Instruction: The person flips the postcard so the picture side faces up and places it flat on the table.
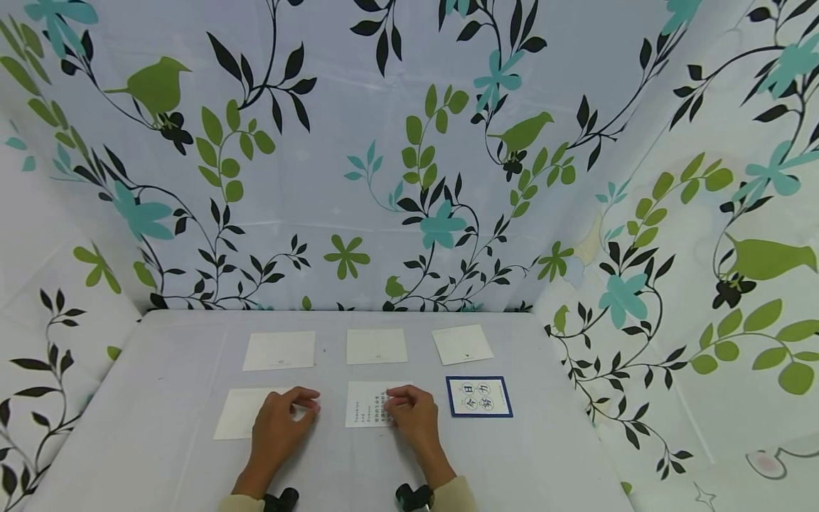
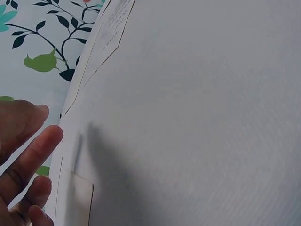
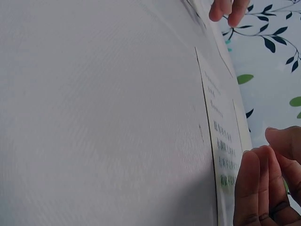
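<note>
I've got the left hand [image 1: 280, 427] over the plain cream card [image 1: 234, 418] in the near row, covering that card's right end. Its fingers [image 2: 33, 160] are loosely bent and slightly spread, thumb tip close to the index tip with a sliver of gap — nothing pinched there. The right hand [image 1: 417, 421] is over the right end of the printed card [image 1: 361, 409], the one with lines of Chinese and some English, lying flat in the middle of the near row. Those fingers are pressed side by side with the thumb tip right up near them; whether they touch the card, I honestly can't tell.

Just right of that hand is a blue-bordered card [image 1: 479, 397] with four circled characters. Far row: a left card [image 1: 279, 350], a middle card [image 1: 376, 345] and a right card [image 1: 463, 344] sitting slightly askew, each with a tiny mark I can't read. All six lie on a white-covered table [image 1: 544, 462], with a leaf-and-bird cloth [image 1: 320, 178] hanging behind.
</note>
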A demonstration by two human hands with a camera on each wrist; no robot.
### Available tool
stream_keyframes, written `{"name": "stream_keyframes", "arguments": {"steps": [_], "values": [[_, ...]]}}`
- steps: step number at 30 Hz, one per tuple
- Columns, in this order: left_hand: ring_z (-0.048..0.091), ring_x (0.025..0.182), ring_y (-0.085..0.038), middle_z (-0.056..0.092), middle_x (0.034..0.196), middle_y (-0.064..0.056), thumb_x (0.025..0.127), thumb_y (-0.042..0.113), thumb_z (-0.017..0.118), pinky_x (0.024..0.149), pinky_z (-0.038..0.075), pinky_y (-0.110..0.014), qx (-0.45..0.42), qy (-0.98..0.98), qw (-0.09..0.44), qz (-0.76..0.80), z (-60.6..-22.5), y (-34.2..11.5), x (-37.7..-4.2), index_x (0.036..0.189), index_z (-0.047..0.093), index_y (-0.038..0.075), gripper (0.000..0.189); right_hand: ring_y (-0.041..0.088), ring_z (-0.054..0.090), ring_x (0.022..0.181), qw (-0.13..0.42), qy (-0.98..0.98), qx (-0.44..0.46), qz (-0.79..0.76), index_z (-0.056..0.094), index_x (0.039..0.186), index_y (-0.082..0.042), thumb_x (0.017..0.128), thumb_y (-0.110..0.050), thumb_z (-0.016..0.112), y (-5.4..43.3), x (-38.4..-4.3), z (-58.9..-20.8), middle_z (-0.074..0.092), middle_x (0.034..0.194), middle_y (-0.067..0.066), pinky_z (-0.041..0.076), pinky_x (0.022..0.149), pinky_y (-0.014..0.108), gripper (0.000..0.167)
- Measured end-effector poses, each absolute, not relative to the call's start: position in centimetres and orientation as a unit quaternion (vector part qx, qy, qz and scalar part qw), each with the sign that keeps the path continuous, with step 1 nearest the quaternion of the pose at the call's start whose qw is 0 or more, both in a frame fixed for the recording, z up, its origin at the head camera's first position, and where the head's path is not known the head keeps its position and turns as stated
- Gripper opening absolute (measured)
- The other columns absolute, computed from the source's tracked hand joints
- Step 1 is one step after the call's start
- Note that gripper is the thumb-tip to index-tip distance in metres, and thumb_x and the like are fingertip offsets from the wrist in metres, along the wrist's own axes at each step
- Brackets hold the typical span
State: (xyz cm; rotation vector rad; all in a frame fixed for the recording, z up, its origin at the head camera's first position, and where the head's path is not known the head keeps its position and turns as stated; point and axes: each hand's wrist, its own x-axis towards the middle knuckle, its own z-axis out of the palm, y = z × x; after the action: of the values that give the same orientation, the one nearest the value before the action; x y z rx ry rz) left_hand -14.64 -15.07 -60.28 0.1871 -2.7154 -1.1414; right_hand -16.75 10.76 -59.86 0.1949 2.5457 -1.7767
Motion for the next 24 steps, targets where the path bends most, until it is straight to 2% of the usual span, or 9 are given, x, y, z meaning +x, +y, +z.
{"name": "stream_keyframes", "arguments": {"steps": [15, 24], "values": [[0.052, 0.080, -0.012, 0.081, 0.088, 0.010, 0.086, 0.016, 0.086, 0.069, 0.040, -0.028, 0.060, -0.921, 0.101, -0.372, -60.1, -17.1, -14.2, 0.106, 0.082, 0.022, 0.021, 0.010, 0.065, 0.066, 0.031, 0.802, 0.043, -0.595, 0.079, 0.105, -0.008, 0.090, -0.004, 0.080, 8.2, -16.8, -60.1, 0.074, 0.083, -0.001, 0.058, 0.061, 0.023, 0.015], [0.051, 0.077, -0.011, 0.080, 0.085, 0.010, 0.083, 0.015, 0.088, 0.066, 0.040, -0.026, 0.056, -0.923, 0.130, -0.357, -60.9, -18.5, -14.1, 0.104, 0.082, 0.021, 0.023, 0.010, 0.065, 0.065, 0.031, 0.801, 0.042, -0.596, 0.079, 0.104, -0.007, 0.089, -0.003, 0.080, 7.0, -16.5, -60.3, 0.072, 0.082, -0.002, 0.059, 0.061, 0.024, 0.015]]}}
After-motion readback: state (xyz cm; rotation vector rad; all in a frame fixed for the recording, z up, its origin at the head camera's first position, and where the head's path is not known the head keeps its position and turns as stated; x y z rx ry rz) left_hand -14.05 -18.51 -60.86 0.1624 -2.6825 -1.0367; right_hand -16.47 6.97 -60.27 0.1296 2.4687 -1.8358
